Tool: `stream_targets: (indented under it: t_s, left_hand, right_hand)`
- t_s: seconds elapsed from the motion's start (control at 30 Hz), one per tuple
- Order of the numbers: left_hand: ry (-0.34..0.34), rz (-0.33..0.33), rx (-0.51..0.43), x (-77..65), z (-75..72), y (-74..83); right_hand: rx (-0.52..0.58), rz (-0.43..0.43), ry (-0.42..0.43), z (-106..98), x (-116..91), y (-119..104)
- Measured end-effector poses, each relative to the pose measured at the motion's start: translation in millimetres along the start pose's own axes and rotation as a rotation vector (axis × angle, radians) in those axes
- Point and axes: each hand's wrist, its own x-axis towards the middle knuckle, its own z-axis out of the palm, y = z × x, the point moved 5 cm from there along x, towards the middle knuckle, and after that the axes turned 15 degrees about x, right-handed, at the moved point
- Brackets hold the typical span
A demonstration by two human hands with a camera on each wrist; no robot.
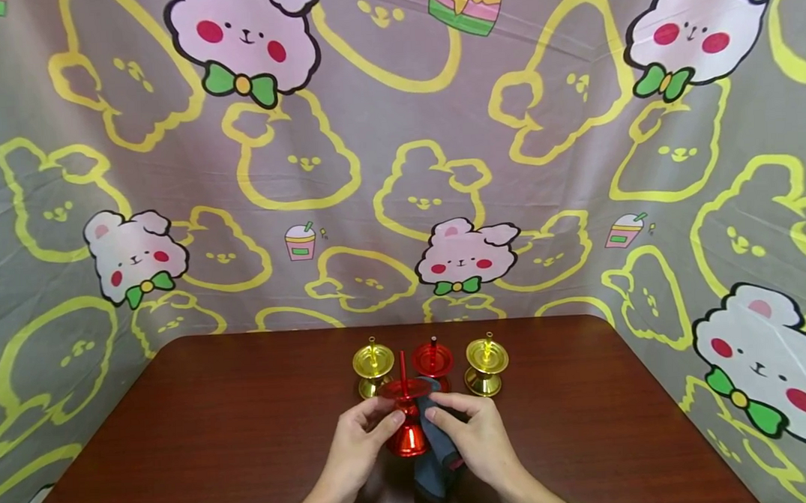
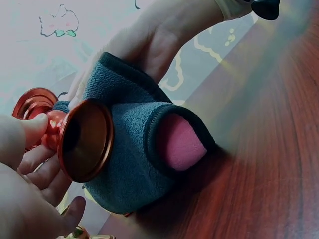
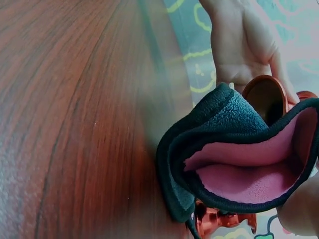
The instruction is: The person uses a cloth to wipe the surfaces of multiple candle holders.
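Note:
My left hand (image 1: 359, 439) grips a shiny red candle holder (image 1: 408, 440) by its narrow middle. It stands upright above the table, a thin red spike rising from its dish. In the left wrist view, the hollow underside of its base (image 2: 85, 142) faces the camera, with my thumb on the stem. My right hand (image 1: 480, 437) pinches a folded grey-blue cloth (image 1: 431, 477) against the holder's right side. Dark edging and a pink inner face (image 3: 249, 186) show in the right wrist view. Part of the right hand's fingers is hidden behind the cloth.
Behind the hands stand a gold candle holder (image 1: 373, 361), a second red candle holder (image 1: 432, 360) partly covered by the cloth, and another gold candle holder (image 1: 486, 358). They are on a brown wooden table (image 1: 234, 416). A patterned curtain (image 1: 368, 230) hangs around its back and sides.

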Motion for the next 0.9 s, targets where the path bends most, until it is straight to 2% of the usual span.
stream_targets:
  t_s: [0.13, 0.23, 0.37, 0.53, 0.6, 0.77, 0.9]
  left_hand:
    - [-0.043, 0.032, 0.005, -0.8, 0.7, 0.1]
    - [-0.045, 0.046, 0.027, -0.9, 0.6, -0.3]
    - [0.006, 0.032, 0.038, -1.3, 0.3, 0.0]
    - [0.109, -0.005, 0.006, -2.0, -2.5, 0.7]
    - [0.140, -0.023, 0.024, -2.2, -4.0, 1.0]
    - [0.143, -0.077, 0.053, -2.4, -4.4, 0.3]
    - [0.161, -0.084, 0.066, -2.9, -5.3, -2.0]
  right_hand:
    - [-0.002, -0.014, -0.007, 0, 1, 0]
    - [0.007, -0.019, -0.014, 0, 2, 0]
    - [0.015, -0.024, -0.017, 1, 1, -1]
    - [-0.004, -0.032, -0.023, 2, 0, -1]
    - [-0.022, -0.035, -0.029, 2, -1, -2]
    - [-0.048, -0.044, -0.063, 6, -2, -3]
    - [-0.049, -0.062, -0.100, 11, -5, -4]
